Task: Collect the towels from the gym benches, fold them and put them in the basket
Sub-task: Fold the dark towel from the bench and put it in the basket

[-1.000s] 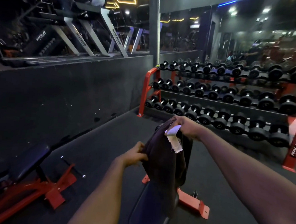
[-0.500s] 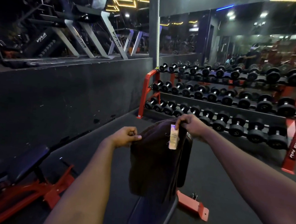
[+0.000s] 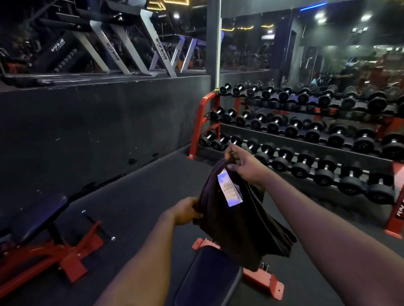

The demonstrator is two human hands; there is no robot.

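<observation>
Dumbbells (image 3: 279,163) on rack (image 3: 199,119) (towel (image 3: 239,221), right hand (image 3: 247,167))

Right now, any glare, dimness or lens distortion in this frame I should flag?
Head view: dim overall, so the dark towel shows little fold detail; its white label catches bluish glare, print unreadable; ceiling lights bloom; the wide lens bows the dumbbell rack; the left hand and right hand look sharp.
</observation>
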